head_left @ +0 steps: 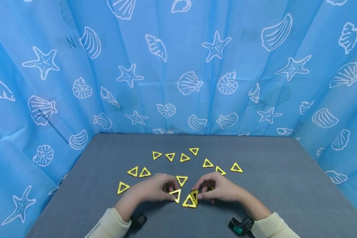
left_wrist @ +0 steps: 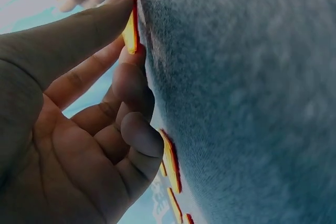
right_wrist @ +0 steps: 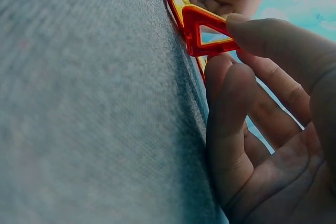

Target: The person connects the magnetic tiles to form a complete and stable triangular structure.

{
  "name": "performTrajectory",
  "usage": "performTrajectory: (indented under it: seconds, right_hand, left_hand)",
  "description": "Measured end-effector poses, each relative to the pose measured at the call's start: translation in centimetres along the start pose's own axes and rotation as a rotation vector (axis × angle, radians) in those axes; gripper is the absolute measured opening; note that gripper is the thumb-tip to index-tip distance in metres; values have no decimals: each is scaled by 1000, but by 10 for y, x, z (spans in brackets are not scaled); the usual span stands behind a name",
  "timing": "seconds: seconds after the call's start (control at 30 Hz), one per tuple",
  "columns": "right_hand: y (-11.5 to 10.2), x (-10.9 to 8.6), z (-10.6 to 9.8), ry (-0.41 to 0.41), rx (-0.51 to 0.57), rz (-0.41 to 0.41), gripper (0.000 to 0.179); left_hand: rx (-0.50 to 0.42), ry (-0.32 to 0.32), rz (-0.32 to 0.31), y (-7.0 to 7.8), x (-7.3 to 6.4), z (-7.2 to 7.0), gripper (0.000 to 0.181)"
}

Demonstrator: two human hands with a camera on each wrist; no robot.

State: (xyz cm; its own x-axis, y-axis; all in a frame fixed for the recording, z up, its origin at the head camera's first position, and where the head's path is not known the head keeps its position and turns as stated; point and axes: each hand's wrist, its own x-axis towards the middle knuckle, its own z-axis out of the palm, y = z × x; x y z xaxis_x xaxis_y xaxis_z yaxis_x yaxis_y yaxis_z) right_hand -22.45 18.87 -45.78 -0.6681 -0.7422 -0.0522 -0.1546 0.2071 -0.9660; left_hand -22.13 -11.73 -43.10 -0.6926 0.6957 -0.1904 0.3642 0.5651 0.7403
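Observation:
My left hand (head_left: 156,187) holds a yellow triangular frame tile (head_left: 178,197) at its left side, low over the table; the left wrist view shows the thumb on this tile (left_wrist: 132,38), which has a red edge. Opposite, my right hand (head_left: 223,189) pinches a second triangular tile (head_left: 195,192) by one corner between thumb and fingers. In the right wrist view that tile (right_wrist: 193,36) is tilted up, its red underside showing. It meets a flat yellow triangle (head_left: 189,205) lying between the hands. Another triangle (head_left: 181,185) lies just beyond them.
Several more yellow triangles lie scattered on the grey table (head_left: 86,185), including one at the left (head_left: 123,192), one at the right (head_left: 236,171) and one at the back (head_left: 194,154). A blue seashell-print curtain (head_left: 172,62) hangs behind the table and along its sides.

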Motion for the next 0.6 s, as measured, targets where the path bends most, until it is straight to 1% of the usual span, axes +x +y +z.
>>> performTrajectory:
  seconds: [0.17, 0.3, 0.43, 0.6]
  right_hand:
    - [-1, 0, 2, 6, -9, -11, 26]
    - [-3, 0, 2, 6, -12, -13, 26]
    - [-5, -1, 3, 5, -9, -3, 27]
    - [-5, -1, 4, 10, -16, 13, 26]
  left_hand:
    - [-12, -2, 15, 2, 1, 3, 16]
    - [-5, -4, 14, 3, 2, 4, 17]
    - [5, -6, 17, 3, 4, 5, 17]
    - [17, -5, 35, 5, 5, 6, 18]
